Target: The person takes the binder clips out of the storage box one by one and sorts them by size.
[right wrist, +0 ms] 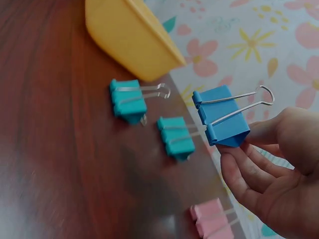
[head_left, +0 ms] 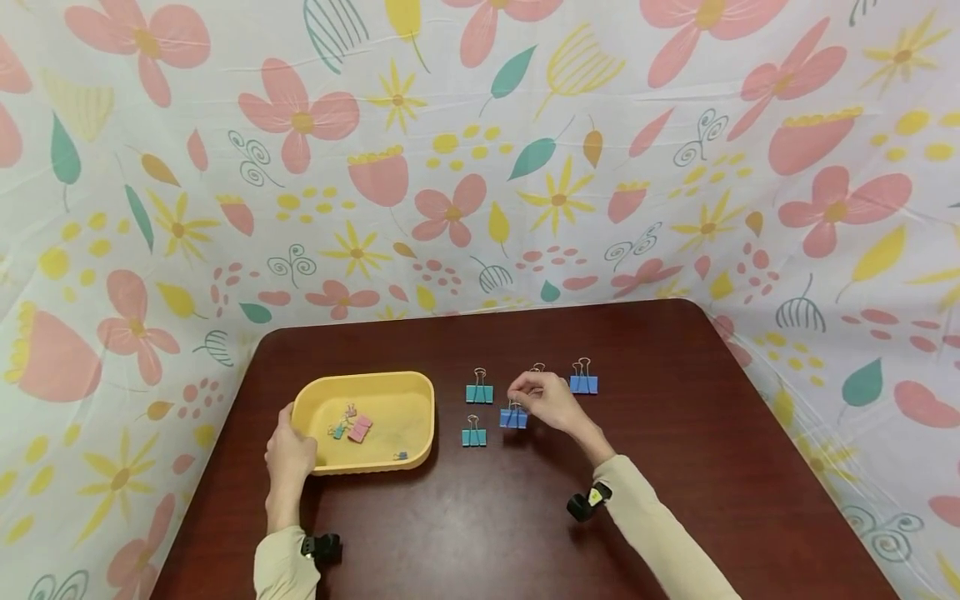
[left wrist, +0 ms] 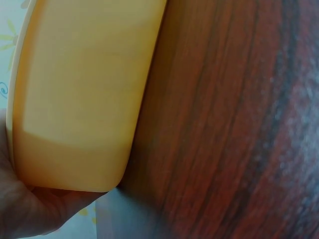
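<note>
My right hand (head_left: pixel 551 404) pinches a blue binder clip (right wrist: pixel 223 115), raised above the table with its wire handles extended. Two teal binder clips, one farther (head_left: pixel 479 394) and one nearer (head_left: pixel 474 437), lie left of that hand. A pink binder clip (right wrist: pixel 212 219) shows in the right wrist view; in the head view the right hand mostly covers it. Another blue binder clip (head_left: pixel 583 384) lies to the right. My left hand (head_left: pixel 291 457) grips the left side of a yellow tray (head_left: pixel 375 467), which holds several small clips, among them a pink one (head_left: pixel 360 428).
The dark wooden table (head_left: pixel 465 533) ends at a hanging flowered cloth (head_left: pixel 450 167) along its back and sides. Inside the tray, a small blue clip (head_left: pixel 401 456) lies near the front wall and a small teal clip (head_left: pixel 338 432) lies by the pink one.
</note>
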A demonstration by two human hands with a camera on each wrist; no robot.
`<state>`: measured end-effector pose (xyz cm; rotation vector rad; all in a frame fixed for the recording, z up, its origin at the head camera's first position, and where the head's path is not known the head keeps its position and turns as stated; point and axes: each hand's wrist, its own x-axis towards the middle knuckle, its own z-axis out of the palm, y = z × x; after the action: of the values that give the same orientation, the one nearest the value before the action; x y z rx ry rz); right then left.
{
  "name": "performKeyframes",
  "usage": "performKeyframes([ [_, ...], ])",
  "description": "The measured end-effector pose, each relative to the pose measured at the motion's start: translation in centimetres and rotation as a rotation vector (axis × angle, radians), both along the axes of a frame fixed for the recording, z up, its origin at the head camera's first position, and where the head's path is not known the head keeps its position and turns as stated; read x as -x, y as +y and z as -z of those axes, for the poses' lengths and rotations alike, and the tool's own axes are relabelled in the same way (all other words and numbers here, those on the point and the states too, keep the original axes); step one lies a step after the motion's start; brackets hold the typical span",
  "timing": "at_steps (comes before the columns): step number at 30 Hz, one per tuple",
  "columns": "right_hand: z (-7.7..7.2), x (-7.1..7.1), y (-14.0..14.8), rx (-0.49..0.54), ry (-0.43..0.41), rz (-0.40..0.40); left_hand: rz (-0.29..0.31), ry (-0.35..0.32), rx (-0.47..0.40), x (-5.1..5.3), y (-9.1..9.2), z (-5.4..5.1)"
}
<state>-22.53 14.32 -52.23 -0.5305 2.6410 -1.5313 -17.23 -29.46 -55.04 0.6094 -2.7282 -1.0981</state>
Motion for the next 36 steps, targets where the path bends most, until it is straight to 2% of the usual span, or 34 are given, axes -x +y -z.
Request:
performKeyframes([
  [6, 1.6, -0.7, 1.6, -0.053, -0.009, 0.014, -0.001, -0.004, -0.001, 0.0, 0.0, 0.1],
  [9, 2.4, -0.8, 2.0, -0.092, 0.017, 0.035, -0.005, -0.01, -0.004, 0.1, 0.1, 0.0],
  [14, 3.4, -0.7, 2.6, -0.103, 0.0, 0.048, -0.003, -0.021, -0.006, 0.2, 0.1, 0.0],
  [18, 3.7, -0.7, 2.9, -0.099, -0.008, 0.05, -0.003, -0.02, -0.002, 0.1, 0.0, 0.1],
  [36, 4.7, -1.0, 3.8, -0.168, 0.062, 0.118, -0.015, -0.031, 0.001, 0.1, 0.0, 0.1],
])
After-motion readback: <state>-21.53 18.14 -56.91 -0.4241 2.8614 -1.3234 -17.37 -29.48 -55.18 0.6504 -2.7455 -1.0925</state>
